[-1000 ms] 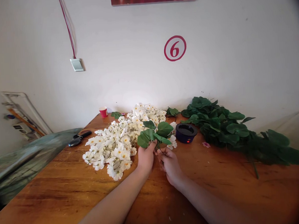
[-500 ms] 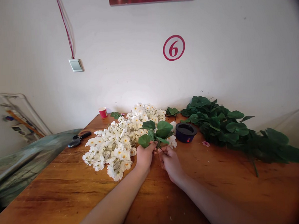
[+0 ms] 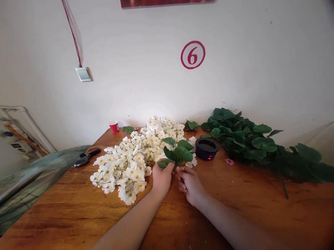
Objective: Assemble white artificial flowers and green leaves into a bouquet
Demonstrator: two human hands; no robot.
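My left hand point(image 3: 162, 177) is closed around the base of a small artificial leaf sprig point(image 3: 180, 153) with several green leaves. Close beside it on the right, my right hand point(image 3: 191, 184) has its fingers curled in a pinch just below the leaves. What the right fingers hold is too small to make out. White artificial flowers point(image 3: 129, 163) with yellow centres lie in a large heap behind and to the left of my hands. A dark round pot point(image 3: 207, 149) with a lit red light stands beyond my right hand.
A big pile of green artificial leaves point(image 3: 249, 138) spreads along the table's point(image 3: 76, 217) right side. At the left edge lies a black-handled tool point(image 3: 86, 158). A red paper cup point(image 3: 114, 127) stands at the back left, and a pink blossom point(image 3: 229, 161) lies right of the pot.
The leaf sprig has turned in my left hand, its leaves now leaning more to the right. My right hand has shifted slightly down and its fingers are curled more. The view has moved a little.
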